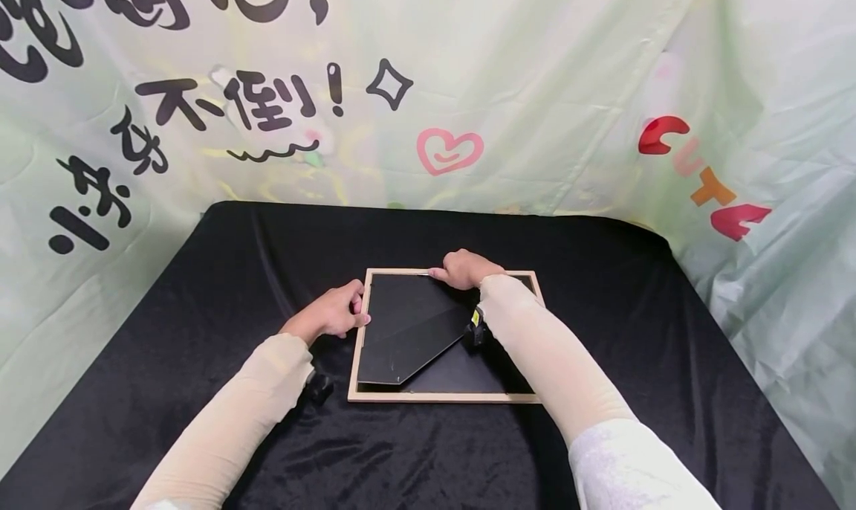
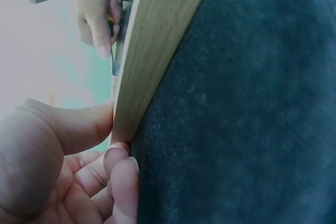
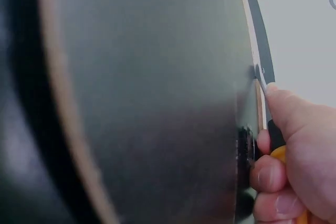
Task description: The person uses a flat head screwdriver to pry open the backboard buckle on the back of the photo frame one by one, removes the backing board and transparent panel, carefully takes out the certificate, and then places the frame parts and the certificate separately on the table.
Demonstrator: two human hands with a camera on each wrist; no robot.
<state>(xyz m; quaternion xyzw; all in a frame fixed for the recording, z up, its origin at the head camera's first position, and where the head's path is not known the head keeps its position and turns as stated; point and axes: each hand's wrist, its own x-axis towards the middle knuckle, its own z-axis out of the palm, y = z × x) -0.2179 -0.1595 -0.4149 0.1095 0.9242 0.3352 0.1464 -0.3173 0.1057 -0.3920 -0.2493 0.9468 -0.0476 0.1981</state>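
A picture frame (image 1: 441,398) with a light wooden rim lies face down, showing its black backing board (image 1: 401,302) and an angled black stand flap (image 1: 394,357). My left hand (image 1: 332,311) pinches the rim's left side between thumb and fingers, as the left wrist view confirms. At the far rim, my right hand (image 1: 468,270) grips a screwdriver (image 3: 278,153) with a yellow and black handle. Its thin metal shaft points left, and the tip touches the inner edge of the far rim, beside the backing. Most of the handle is hidden in my palm.
Black velvety cloth (image 1: 301,450) covers the table under the frame, with some wrinkles. Behind and at both sides hangs a pale green printed curtain (image 1: 535,86) with lettering and a pink heart.
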